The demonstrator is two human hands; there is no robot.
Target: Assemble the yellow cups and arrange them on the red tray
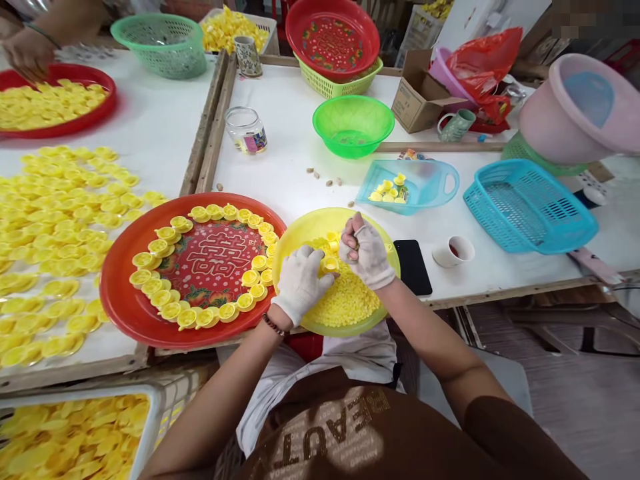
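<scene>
Both my hands wear white fabric gloves over a round yellow plastic plate (295,233) heaped with small yellow pieces (345,300). My left hand (300,283) has its fingertips on a yellow cap (329,265). My right hand (363,253) is closed in a fist beside it, and its fingers hide whatever lies inside. To the left, a red tray (116,310) with a red-and-gold pattern carries a ring of yellow caps (200,213) set along its inner edge.
A co-worker's hand (29,55) reaches over a red tray of caps at top left. Loose caps cover the neighbouring table (150,157). A black phone (413,267), white cup (453,251), teal tray (407,187), blue basket (530,207) and green bowl (353,127) stand to the right.
</scene>
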